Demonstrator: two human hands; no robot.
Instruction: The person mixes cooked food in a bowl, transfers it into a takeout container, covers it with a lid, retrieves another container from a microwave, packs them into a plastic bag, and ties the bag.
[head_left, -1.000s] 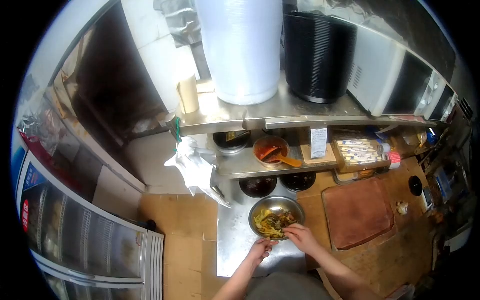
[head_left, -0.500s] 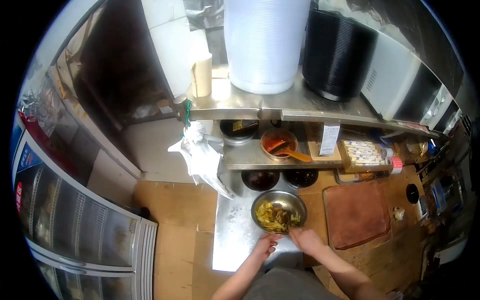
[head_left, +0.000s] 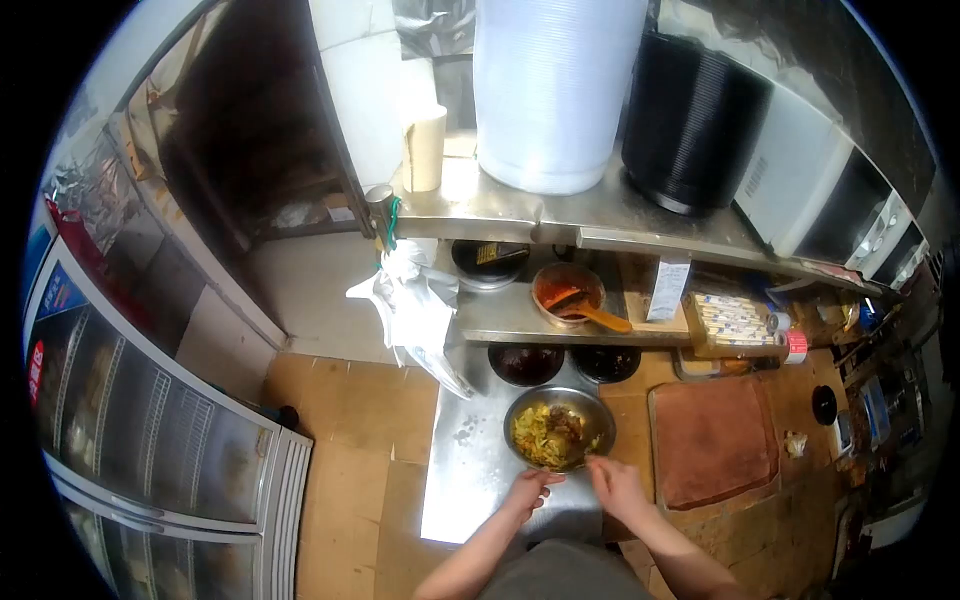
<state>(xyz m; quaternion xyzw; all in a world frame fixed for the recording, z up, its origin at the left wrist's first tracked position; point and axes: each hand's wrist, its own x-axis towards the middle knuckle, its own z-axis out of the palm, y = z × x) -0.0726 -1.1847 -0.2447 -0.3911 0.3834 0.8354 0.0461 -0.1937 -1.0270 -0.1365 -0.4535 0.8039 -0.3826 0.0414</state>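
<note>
A round metal mixing bowl (head_left: 609, 415) stands on the steel counter in front of me. In it lies a heap of yellow-green shredded food (head_left: 545, 432) with a brown patch near the middle. My left hand (head_left: 529, 492) has its fingers curled at the bowl's near rim, gripping it. My right hand (head_left: 617, 488) is closed at the near right of the rim, its fingers pinched together. Whatever it holds is too small and blurred to make out. Just behind the bowl are two dark containers, the left one (head_left: 526, 364) with dark red contents and the right one (head_left: 606, 363) nearly black.
Right of the bowl lies a reddish-brown board (head_left: 713, 440). An orange-handled spatula (head_left: 605, 318) rests in a pot of red sauce (head_left: 543, 290) on the low shelf. White plastic bags (head_left: 412, 310) hang at the left. Above are stacked white lids (head_left: 557, 100), black containers (head_left: 693, 120) and a microwave (head_left: 820, 180).
The food in the bowl has shifted, with the brown patch now more visible on top. My right hand has moved slightly right at the rim. The whole view has tilted a little.
</note>
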